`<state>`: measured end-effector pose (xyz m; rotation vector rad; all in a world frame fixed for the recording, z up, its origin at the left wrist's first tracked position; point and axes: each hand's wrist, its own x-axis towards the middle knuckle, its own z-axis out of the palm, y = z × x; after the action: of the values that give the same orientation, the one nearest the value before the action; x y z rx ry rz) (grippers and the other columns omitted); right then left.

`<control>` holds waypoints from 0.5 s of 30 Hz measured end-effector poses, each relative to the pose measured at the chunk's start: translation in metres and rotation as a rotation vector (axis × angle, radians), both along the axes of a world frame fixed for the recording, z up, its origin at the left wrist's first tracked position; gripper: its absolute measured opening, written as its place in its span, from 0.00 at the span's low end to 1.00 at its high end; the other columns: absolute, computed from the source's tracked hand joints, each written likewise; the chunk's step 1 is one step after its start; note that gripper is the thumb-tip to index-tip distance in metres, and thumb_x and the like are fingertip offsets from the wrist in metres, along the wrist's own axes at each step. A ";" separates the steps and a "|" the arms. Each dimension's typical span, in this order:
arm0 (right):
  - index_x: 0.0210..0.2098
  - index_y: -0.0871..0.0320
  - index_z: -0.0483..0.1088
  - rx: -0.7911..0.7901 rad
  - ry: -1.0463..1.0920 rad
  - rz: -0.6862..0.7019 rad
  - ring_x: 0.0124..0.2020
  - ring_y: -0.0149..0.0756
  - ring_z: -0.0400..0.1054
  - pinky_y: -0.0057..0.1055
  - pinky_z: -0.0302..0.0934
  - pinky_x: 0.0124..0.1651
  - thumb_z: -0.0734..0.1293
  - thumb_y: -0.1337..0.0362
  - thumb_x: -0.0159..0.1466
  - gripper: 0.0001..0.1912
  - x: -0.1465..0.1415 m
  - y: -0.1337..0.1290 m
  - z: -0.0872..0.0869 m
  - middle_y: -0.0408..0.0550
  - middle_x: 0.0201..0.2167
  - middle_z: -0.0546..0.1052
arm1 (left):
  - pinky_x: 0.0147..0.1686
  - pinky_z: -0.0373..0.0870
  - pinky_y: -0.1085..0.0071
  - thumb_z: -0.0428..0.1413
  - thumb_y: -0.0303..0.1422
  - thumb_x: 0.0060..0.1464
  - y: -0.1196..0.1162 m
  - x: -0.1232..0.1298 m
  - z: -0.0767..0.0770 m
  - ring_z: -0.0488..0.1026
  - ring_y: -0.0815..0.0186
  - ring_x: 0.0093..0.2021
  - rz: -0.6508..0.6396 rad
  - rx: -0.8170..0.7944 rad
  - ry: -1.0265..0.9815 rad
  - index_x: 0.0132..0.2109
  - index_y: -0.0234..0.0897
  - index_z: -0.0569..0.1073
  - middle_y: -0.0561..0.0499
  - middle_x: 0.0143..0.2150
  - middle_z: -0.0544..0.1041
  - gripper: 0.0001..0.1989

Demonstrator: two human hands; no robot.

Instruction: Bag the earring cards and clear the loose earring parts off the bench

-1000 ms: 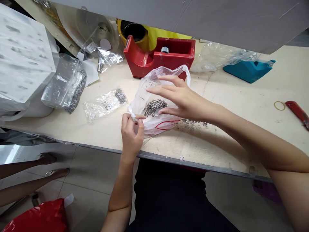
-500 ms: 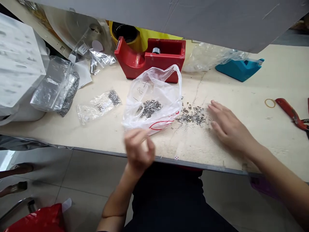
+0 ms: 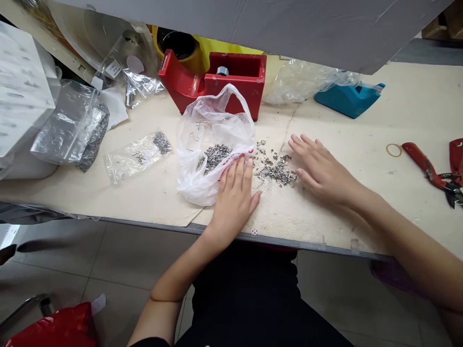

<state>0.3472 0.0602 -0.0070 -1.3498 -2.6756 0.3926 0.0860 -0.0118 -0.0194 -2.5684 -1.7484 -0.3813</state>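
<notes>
**Nothing gripped at this moment**

Clock directions here take 12 as the bench's far edge. On a cream-coloured bench top (image 3: 415,96), our left hand (image 3: 234,197) lies fully open, palm down, fingers close together, with its fingertips touching the near edge of a crumpled clear plastic bag (image 3: 191,166); it has hold of nothing. Our right hand (image 3: 321,168) is also open, palm down, fingers spread, and grips nothing. A loose heap of small silver metal pieces (image 3: 277,168) lies between them, at the bag's 3 o'clock, with the right fingertips near its edge but apart from it. More silver pieces (image 3: 215,158) sit inside the bag.

At the bag's 12 o'clock, a red tape dispenser (image 3: 249,82) stands partly behind the bag's raised handle. A crumpled clear wrapper (image 3: 300,82) and a teal wedge-shaped plastic holder (image 3: 347,100) lie at 1 o'clock. At the right hand's 3 o'clock are a thin rubber band (image 3: 393,150) and red-handled pliers (image 3: 423,164). A small clear zip bag (image 3: 135,158) of metal bits lies at the bag's 9 o'clock.
</notes>
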 end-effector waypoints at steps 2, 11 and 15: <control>0.77 0.52 0.39 -0.041 0.016 0.011 0.79 0.50 0.40 0.62 0.42 0.78 0.53 0.56 0.76 0.34 -0.001 0.022 -0.003 0.51 0.78 0.48 | 0.71 0.62 0.52 0.47 0.36 0.70 0.002 -0.007 -0.001 0.59 0.47 0.74 0.049 0.044 0.002 0.73 0.21 0.54 0.28 0.73 0.60 0.31; 0.70 0.62 0.60 -0.083 0.152 0.294 0.75 0.47 0.53 0.58 0.45 0.78 0.51 0.58 0.74 0.29 -0.058 0.064 -0.007 0.56 0.73 0.61 | 0.68 0.64 0.41 0.48 0.34 0.68 0.005 -0.009 -0.006 0.62 0.39 0.72 0.214 0.162 -0.050 0.70 0.17 0.57 0.22 0.70 0.64 0.30; 0.57 0.62 0.73 -0.058 0.309 0.358 0.65 0.44 0.69 0.49 0.65 0.68 0.51 0.60 0.75 0.24 -0.052 0.050 -0.001 0.57 0.61 0.76 | 0.70 0.66 0.52 0.46 0.22 0.64 -0.001 -0.001 -0.002 0.63 0.51 0.72 -0.024 0.298 -0.199 0.70 0.23 0.57 0.29 0.66 0.70 0.28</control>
<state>0.2956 0.1106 -0.0084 -0.7397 -2.6461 0.6589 0.0845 -0.0128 -0.0210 -2.4098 -1.5711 -0.8536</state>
